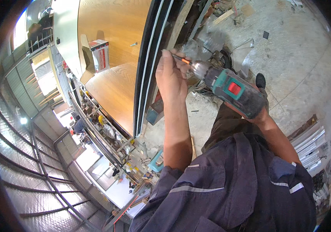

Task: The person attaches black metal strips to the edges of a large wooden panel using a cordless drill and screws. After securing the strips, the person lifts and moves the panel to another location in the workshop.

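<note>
My right hand (261,116) grips a teal and black cordless drill (233,91) with a red patch on its housing. The drill points left, and its chuck is smeared by motion. From the chuck a bit with an orange band (183,59) runs to the fingers of my left hand (171,77). Those fingers are pinched together at the bit's tip; what they hold there is too small and blurred to make out. My left hand is beside the dark edge frame (147,69) of a wood-grain panel (115,83), which has pale strips along it.
An open cardboard box (99,56) and a bolt-like metal piece (134,44) rest on the panel. Clear plastic wrap and scraps lie on the concrete floor (289,58). Tools clutter the left, with a teal case (157,161). Pale metal profiles (310,147) lie at right.
</note>
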Tool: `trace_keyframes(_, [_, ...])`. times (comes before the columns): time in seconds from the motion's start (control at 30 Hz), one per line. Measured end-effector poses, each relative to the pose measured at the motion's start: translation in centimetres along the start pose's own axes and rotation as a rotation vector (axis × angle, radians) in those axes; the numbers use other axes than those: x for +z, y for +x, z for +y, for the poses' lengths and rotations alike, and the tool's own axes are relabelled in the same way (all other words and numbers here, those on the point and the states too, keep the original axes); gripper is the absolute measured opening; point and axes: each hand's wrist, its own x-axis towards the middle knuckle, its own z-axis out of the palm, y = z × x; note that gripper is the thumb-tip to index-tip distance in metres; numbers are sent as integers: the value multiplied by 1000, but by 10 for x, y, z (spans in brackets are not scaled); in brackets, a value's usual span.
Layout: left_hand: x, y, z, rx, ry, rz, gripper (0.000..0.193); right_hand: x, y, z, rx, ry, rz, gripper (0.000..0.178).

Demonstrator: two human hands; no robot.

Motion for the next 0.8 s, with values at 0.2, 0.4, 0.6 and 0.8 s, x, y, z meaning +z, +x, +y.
trace_keyframes(0.2, [-7,24,-1,162,199,19,34,24,19,15,-81,-53,29,49])
trace_keyframes(0.4, [-7,29,-8,194,197,45,33,30,12,22,-19,9,31,50])
trace_keyframes(0.6, [-4,32,-7,206,192,7,33,35,6,23,-115,-312,165,35])
trace_keyframes(0.8, [-3,33,-7,226,176,3,36,39,8,23,-65,-300,188,33])
